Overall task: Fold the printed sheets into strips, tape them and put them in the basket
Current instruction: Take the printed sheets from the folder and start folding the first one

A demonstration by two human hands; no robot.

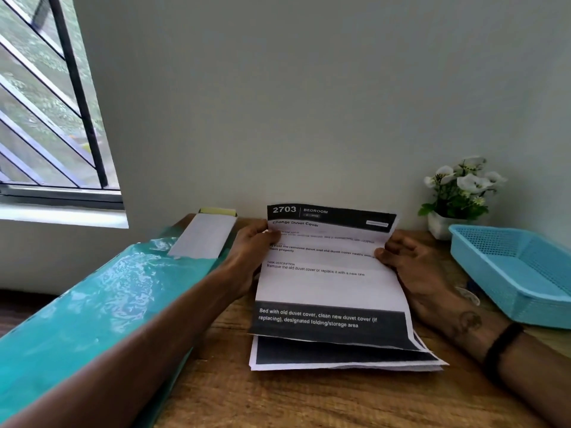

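Both hands held one printed sheet above the desk.

From the left, the left hand point(251, 253) pinched the left edge of the printed sheet point(329, 273), which was lifted over a stack of sheets point(346, 355) on the wooden desk point(278, 396); the right hand point(411, 267) pinched its right edge. The blue basket point(509, 273) stood to the right, near the hand.

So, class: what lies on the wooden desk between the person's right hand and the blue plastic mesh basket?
In the head view, mostly bare wooden desk separates the right hand from the blue plastic mesh basket; a small indistinct object lies near the wrist.
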